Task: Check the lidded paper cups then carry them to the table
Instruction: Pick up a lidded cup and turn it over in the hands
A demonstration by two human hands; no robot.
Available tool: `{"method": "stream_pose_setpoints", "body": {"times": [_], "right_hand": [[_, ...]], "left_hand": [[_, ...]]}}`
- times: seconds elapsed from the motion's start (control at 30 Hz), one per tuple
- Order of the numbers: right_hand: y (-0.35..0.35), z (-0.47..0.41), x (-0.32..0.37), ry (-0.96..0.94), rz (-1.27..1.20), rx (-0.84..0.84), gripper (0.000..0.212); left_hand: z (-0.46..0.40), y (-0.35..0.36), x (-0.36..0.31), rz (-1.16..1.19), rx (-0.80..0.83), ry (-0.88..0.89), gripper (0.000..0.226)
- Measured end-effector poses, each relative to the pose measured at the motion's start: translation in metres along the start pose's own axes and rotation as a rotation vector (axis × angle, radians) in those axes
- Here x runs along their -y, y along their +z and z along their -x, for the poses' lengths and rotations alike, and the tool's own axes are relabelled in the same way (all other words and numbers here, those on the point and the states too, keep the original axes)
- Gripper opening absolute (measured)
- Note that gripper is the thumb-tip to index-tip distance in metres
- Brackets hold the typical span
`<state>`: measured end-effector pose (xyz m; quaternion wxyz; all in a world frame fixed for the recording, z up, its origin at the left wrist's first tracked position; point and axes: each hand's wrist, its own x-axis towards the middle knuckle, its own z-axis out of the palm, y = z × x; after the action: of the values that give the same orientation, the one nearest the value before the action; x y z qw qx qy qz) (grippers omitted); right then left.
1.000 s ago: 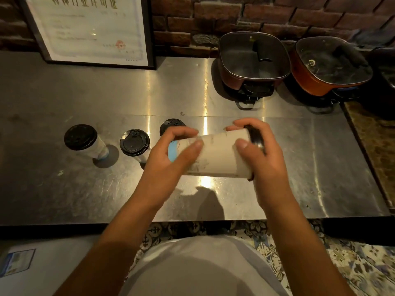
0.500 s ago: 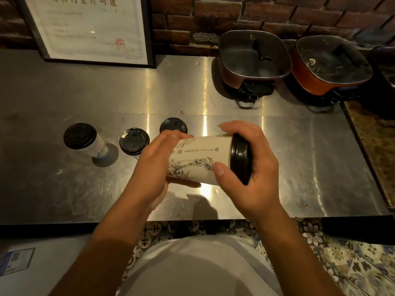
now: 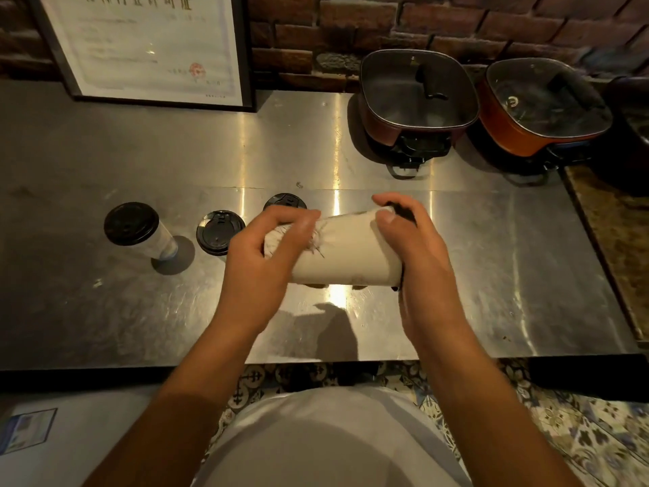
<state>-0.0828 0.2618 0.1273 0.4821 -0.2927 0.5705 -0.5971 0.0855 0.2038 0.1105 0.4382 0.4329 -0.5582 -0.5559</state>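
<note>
A white paper cup (image 3: 346,253) with a black lid lies on its side in both my hands, above the steel counter (image 3: 105,311). My left hand (image 3: 260,254) grips its base end. The lid end sits in my right hand (image 3: 412,247), which mostly hides the lid. Three more lidded cups stand upright on the counter to the left: one at the far left (image 3: 135,228), a second (image 3: 219,232) beside my left hand, and a third (image 3: 284,202) just behind my left fingers, with only its lid showing.
Two square electric pots with glass lids stand at the back right, one dark (image 3: 418,96) and one orange (image 3: 542,110). A framed certificate (image 3: 147,47) leans against the brick wall at the back left. Patterned floor tiles (image 3: 579,434) show below the counter's front edge.
I have rolled the cup about its long axis between my hands. The printed drawing and the lid's face that showed half a second ago have turned out of sight. The standing cups have not moved.
</note>
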Motion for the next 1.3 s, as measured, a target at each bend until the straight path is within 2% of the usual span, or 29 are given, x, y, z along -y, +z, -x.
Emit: {"method": "stream_pose_setpoints", "body": {"times": [0.07, 0.1, 0.17, 0.23, 0.3, 0.33, 0.43, 0.5, 0.57, 0.63, 0.73, 0.77, 0.83, 0.87, 0.97, 1.03, 1.13, 1.17, 1.23, 1.3], "right_hand": [[0.001, 0.008, -0.009, -0.279, 0.199, 0.019, 0.046], [0.000, 0.010, -0.013, -0.405, 0.295, 0.049, 0.051], [-0.005, 0.009, -0.015, -0.586, 0.453, 0.105, 0.056], [-0.010, 0.004, -0.015, -0.659, 0.537, 0.137, 0.057], [-0.013, 0.000, -0.013, -0.582, 0.479, 0.150, 0.055], [-0.013, -0.003, -0.011, -0.497, 0.392, 0.140, 0.052], [-0.013, -0.011, -0.001, -0.117, 0.041, 0.088, 0.045], [-0.012, -0.015, 0.001, 0.073, -0.070, 0.109, 0.045], [-0.009, -0.015, -0.001, 0.105, -0.037, 0.119, 0.040], [-0.003, -0.011, -0.003, -0.033, 0.090, 0.106, 0.038], [-0.004, -0.004, -0.004, -0.481, 0.493, 0.169, 0.048], [-0.005, -0.003, -0.004, -0.578, 0.615, 0.209, 0.053], [-0.006, -0.004, -0.003, -0.587, 0.705, 0.262, 0.061], [-0.007, -0.004, -0.003, -0.528, 0.676, 0.279, 0.064], [-0.013, -0.005, -0.004, -0.240, 0.386, 0.293, 0.073], [-0.021, -0.006, -0.008, -0.181, 0.342, 0.254, 0.072], [-0.036, -0.008, -0.012, -0.218, 0.469, 0.180, 0.070], [-0.041, -0.009, -0.014, -0.240, 0.534, 0.167, 0.071], [-0.047, -0.010, -0.018, -0.280, 0.691, 0.162, 0.078], [-0.048, -0.010, -0.022, -0.300, 0.798, 0.175, 0.085]], "left_hand": [[-0.008, -0.005, -0.004, 0.221, 0.068, -0.310, 0.020], [-0.011, -0.007, -0.005, 0.281, 0.098, -0.404, 0.021], [-0.012, -0.007, -0.005, 0.331, 0.113, -0.508, 0.023], [-0.011, -0.005, -0.001, 0.356, 0.109, -0.561, 0.027], [-0.008, -0.004, 0.003, 0.371, 0.102, -0.535, 0.030], [-0.006, -0.004, 0.004, 0.368, 0.110, -0.462, 0.029], [0.002, -0.005, 0.009, 0.165, 0.106, -0.064, 0.025], [0.007, -0.004, 0.014, 0.020, 0.072, 0.145, 0.026], [0.009, -0.003, 0.018, 0.019, 0.007, 0.160, 0.018], [0.009, -0.002, 0.019, 0.134, -0.057, -0.031, 0.017], [0.007, 0.001, 0.023, 0.462, -0.047, -0.554, 0.032], [0.007, 0.002, 0.027, 0.529, -0.043, -0.666, 0.036], [0.008, 0.002, 0.036, 0.581, -0.071, -0.724, 0.045], [0.009, 0.003, 0.039, 0.598, -0.099, -0.706, 0.045], [0.008, 0.003, 0.042, 0.623, -0.119, -0.624, 0.041], [0.005, 0.007, 0.044, 0.418, -0.064, -0.556, 0.046], [0.001, 0.006, 0.053, -0.226, -0.074, -0.289, 0.027], [0.000, 0.004, 0.052, -0.349, -0.089, -0.181, 0.027], [0.001, 0.004, 0.045, -0.361, -0.039, -0.062, 0.037], [0.001, 0.013, 0.039, -0.200, 0.118, -0.063, 0.042]]}}
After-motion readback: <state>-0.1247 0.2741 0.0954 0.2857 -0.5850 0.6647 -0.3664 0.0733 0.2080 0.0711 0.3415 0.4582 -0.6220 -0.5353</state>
